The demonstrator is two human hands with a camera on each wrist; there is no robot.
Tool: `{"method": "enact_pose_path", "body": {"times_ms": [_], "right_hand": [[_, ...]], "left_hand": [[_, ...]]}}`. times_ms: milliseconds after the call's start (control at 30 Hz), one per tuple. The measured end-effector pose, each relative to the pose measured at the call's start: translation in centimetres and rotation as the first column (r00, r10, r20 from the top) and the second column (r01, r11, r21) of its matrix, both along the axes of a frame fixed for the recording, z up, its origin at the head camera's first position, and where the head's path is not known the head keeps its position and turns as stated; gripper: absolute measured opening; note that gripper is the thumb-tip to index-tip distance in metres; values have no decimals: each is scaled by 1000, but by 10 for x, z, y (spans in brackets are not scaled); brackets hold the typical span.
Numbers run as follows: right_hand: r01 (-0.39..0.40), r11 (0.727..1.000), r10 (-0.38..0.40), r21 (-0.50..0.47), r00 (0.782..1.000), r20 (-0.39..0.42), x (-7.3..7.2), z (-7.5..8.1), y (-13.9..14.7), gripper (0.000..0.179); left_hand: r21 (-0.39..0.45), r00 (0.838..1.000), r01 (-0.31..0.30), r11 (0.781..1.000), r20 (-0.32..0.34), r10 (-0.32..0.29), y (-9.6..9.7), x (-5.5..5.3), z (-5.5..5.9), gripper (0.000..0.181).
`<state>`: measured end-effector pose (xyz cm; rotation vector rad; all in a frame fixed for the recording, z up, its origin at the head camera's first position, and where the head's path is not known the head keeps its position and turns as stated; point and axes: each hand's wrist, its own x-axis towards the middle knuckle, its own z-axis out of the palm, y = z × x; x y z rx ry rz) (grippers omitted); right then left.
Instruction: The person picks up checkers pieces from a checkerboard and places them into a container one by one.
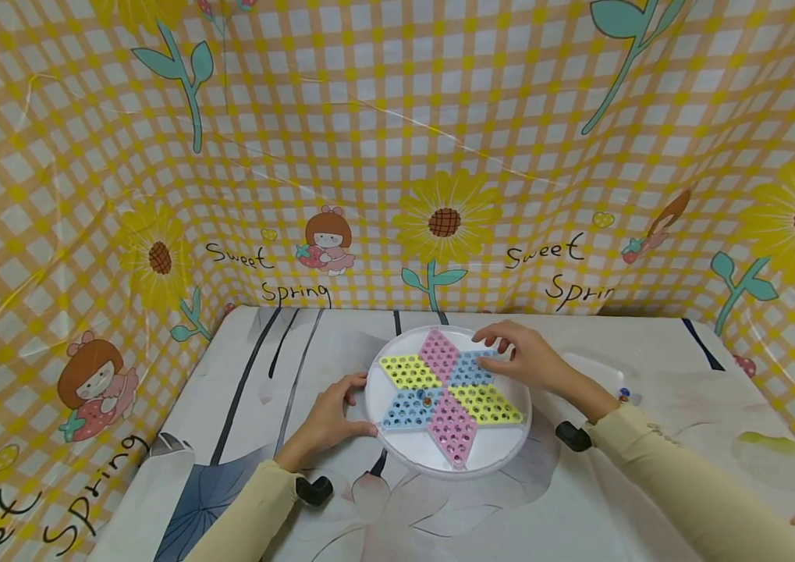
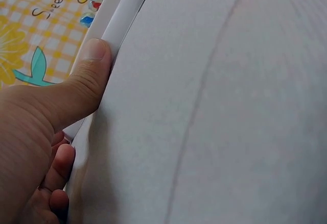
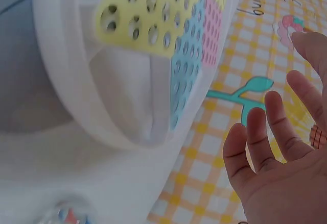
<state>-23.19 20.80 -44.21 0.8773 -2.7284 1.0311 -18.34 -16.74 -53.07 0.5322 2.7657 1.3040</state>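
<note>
A round white Chinese checkers board [image 1: 488, 450] lies on the table, its star of pink, yellow and blue perforated sections on top. Two marbles [image 1: 427, 402], one blue and one orange-red, sit together near the inner tip of the left blue section. My left hand [image 1: 327, 417] touches the board's left side; its thumb lies along the rim [image 2: 120, 27], with the other fingers beside and below it, partly hidden. Above the far right blue section hovers my right hand [image 1: 527, 357]. Its fingers [image 3: 278, 122] are spread and slightly bent, with nothing visible between them.
Right of the board, partly behind the right forearm, is a clear shallow tray [image 1: 597, 365] with a few coloured marbles [image 1: 624, 394] at its near end. The table [image 1: 650, 468] has a floral cover. A checked sunflower cloth [image 1: 383, 156] hangs behind and at both sides.
</note>
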Motion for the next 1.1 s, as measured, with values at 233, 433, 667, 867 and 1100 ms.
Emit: {"method": "enact_pose_path", "body": {"times_ms": [233, 433, 667, 867, 1100], "right_hand": [[-57, 998, 57, -6, 998, 14, 0, -6, -15, 34], [-75, 997, 75, -11, 995, 66, 2, -9, -25, 35], [-89, 996, 86, 19, 988, 125, 3, -13, -35, 37], [-110, 993, 103, 37, 982, 157, 8, -14, -45, 35], [-127, 990, 110, 55, 963, 246, 13, -20, -59, 34]], "left_hand": [[-3, 1000, -2, 1000, -1, 2, 0, 0, 0, 82], [-6, 1000, -3, 1000, 0, 3, -1, 0, 0, 82], [-7, 1000, 4, 1000, 7, -4, -1, 1, 1, 82], [-1, 1000, 3, 1000, 15, -3, -1, 0, 2, 82], [-6, 1000, 3, 1000, 21, -3, -1, 0, 2, 83]]}}
